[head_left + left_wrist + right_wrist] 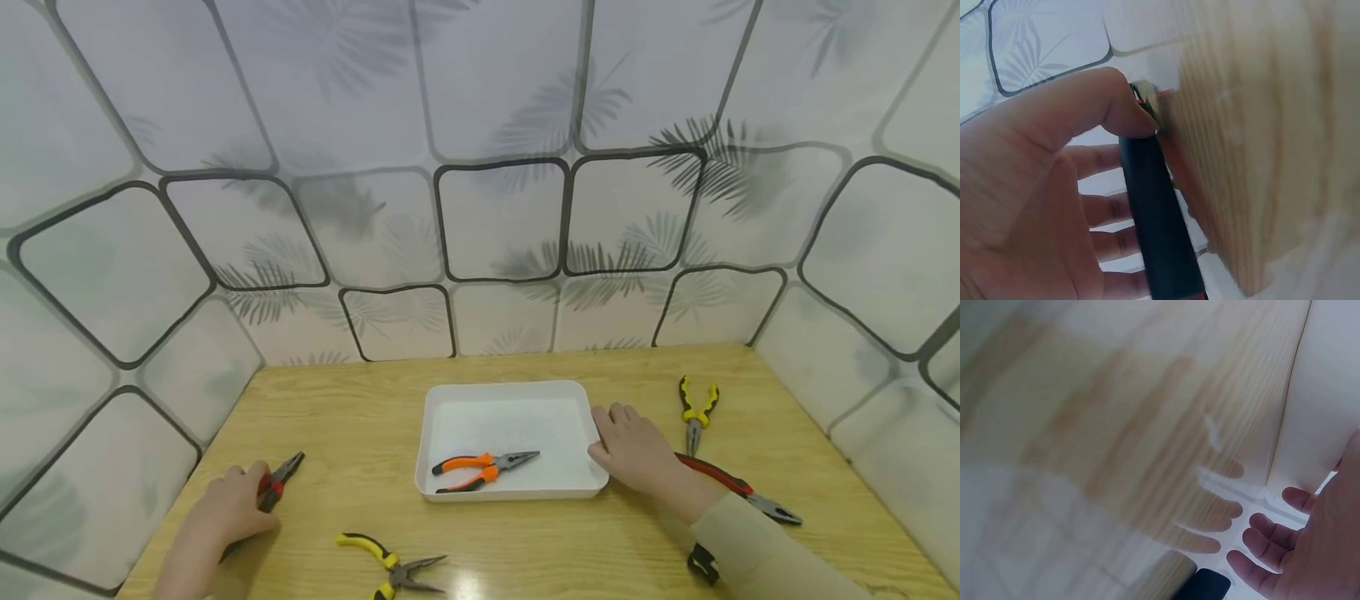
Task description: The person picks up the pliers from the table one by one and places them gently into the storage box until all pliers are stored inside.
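At the left of the table, my left hand [232,504] grips red-and-black pliers [283,479] whose jaws point away to the upper right. In the left wrist view, the thumb lies against a dark handle [1157,212] and the other fingers are behind it. My right hand [636,446] is at the right side of a white tray [510,493], fingertips right at its wall. Its fingers [1266,547] are loosely bent in the right wrist view. Orange-and-black long-nose pliers [487,472] lie in the tray, toward its front left.
Yellow-and-black pliers [396,571] lie spread at the front. Another yellow-and-black pair [695,417] is at the back right, close to red-handled pliers [750,492] partly under the right forearm. A black object [702,562] shows beside the sleeve. Patterned walls [502,225] bound the wooden table [337,433].
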`<state>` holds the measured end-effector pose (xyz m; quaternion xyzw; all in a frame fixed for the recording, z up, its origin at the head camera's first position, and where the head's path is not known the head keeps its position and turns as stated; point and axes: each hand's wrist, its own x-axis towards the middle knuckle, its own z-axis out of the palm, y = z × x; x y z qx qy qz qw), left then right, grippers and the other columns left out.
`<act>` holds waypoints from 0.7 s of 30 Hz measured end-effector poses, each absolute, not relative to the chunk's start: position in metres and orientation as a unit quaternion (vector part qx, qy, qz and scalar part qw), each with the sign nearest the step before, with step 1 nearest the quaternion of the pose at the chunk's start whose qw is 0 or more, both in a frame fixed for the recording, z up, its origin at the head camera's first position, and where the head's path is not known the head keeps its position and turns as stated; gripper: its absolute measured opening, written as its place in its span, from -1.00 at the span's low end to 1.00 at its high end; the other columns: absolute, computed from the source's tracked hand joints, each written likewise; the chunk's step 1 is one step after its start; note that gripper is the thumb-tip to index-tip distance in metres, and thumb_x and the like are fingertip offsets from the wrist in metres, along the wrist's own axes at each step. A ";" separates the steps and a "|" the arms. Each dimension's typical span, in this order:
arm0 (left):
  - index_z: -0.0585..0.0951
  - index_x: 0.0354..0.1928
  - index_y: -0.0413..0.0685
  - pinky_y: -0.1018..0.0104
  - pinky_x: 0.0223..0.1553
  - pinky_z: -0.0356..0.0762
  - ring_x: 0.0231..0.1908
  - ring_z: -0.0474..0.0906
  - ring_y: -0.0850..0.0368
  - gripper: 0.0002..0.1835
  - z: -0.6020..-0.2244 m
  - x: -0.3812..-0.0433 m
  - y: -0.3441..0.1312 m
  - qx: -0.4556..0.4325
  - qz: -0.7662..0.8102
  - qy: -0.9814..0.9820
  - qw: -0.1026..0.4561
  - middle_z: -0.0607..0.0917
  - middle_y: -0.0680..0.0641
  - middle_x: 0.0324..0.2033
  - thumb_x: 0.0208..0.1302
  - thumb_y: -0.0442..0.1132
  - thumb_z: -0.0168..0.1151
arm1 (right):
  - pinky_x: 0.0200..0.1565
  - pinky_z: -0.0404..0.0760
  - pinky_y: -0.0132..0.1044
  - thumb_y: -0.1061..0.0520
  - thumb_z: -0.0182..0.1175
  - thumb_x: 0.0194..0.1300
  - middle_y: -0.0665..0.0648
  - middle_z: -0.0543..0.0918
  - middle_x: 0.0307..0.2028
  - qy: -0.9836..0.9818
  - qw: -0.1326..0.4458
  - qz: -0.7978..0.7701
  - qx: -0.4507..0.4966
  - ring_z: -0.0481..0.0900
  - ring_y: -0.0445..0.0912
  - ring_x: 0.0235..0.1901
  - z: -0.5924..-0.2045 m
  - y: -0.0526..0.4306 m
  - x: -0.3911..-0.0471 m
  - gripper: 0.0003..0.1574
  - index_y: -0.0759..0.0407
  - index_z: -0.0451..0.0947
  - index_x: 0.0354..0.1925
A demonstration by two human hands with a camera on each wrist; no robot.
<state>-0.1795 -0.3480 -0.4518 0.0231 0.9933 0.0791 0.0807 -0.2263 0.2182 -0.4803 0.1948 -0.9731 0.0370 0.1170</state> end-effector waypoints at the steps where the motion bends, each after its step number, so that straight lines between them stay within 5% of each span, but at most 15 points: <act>1: 0.42 0.04 -0.22 -0.09 -0.40 0.47 -0.34 0.49 -0.21 -0.17 -0.452 -0.180 -0.349 0.023 0.080 0.993 0.084 0.51 -0.34 -0.26 -0.29 0.07 0.50 | -0.50 0.19 -0.28 0.05 0.03 0.13 0.12 0.31 -0.44 -0.974 0.113 0.036 0.194 0.18 -0.06 -0.49 -0.480 0.218 -0.226 -0.62 0.24 0.34 -0.12; 21: 0.50 -0.07 -0.05 0.08 -0.52 0.36 -0.43 0.45 -0.09 -0.39 -0.445 -0.185 -0.355 0.034 0.053 0.997 0.047 0.50 -0.20 -0.34 -0.30 -0.02 0.31 | -0.51 0.23 -0.26 0.08 0.04 0.14 0.14 0.34 -0.43 -0.975 0.106 0.039 0.193 0.20 -0.05 -0.48 -0.474 0.218 -0.229 -0.62 0.26 0.35 -0.11</act>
